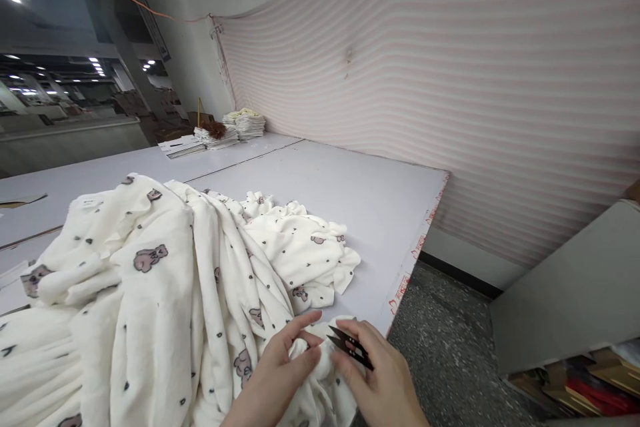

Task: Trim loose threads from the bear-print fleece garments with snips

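White fleece is lying heaped on the table, your left hand is pinching a fold, your right hand is gripping parted snips, and you're looking mid-job, what's done or left not showing.

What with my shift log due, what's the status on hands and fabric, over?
Right hand: gripping black snips, tips apart. Left hand: at white bear-print fabric, beside the snips. Fabric: heaped on table; loose folds around both hands.

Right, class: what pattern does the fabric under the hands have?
The fabric is off-white with grey-brown bears and small dark marks, best seen in the head view.
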`<state>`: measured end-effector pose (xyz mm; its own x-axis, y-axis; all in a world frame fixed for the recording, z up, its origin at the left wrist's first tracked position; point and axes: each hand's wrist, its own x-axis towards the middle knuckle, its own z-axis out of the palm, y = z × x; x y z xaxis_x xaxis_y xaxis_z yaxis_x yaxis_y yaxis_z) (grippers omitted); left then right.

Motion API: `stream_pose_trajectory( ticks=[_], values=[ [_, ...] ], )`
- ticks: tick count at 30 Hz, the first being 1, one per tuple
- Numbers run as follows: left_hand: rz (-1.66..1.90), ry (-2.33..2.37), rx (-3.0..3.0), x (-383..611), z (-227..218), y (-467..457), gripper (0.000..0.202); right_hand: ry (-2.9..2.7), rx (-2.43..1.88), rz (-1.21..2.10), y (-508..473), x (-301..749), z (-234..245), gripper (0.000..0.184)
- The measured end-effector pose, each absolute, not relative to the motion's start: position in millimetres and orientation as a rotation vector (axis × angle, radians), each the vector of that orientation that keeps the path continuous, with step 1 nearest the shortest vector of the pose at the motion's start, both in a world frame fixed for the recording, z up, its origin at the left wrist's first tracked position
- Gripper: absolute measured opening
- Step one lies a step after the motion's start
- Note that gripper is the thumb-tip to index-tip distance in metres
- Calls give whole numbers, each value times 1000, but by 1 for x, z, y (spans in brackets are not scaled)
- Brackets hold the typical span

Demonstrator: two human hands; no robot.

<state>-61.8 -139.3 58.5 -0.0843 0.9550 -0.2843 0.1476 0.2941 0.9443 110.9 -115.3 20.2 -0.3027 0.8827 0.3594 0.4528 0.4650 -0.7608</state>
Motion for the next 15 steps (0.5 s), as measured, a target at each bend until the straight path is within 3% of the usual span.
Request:
stream_pose_trajectory(
  ticks=[3,7,10,13,15],
  values=[
    [858,1459,1166,-66,49,-133,44,-1884,-1061,834,-106,101,10,16],
    [562,1559,1706,-62,22,-120,28,-1715,-1268,866,-75,98,-8,32],
    [453,1437,1973,-58,0,-108,21,-1794,-1299,733,-36,99,-22,20],
    [461,1426,1842,-72,-10,-105,24,-1930,-1284,663,-1,97,-38,50],
    [494,1466,1729,-91,-13,-115,27,-1992,-1285,639,8,96,-47,51]
  ],
)
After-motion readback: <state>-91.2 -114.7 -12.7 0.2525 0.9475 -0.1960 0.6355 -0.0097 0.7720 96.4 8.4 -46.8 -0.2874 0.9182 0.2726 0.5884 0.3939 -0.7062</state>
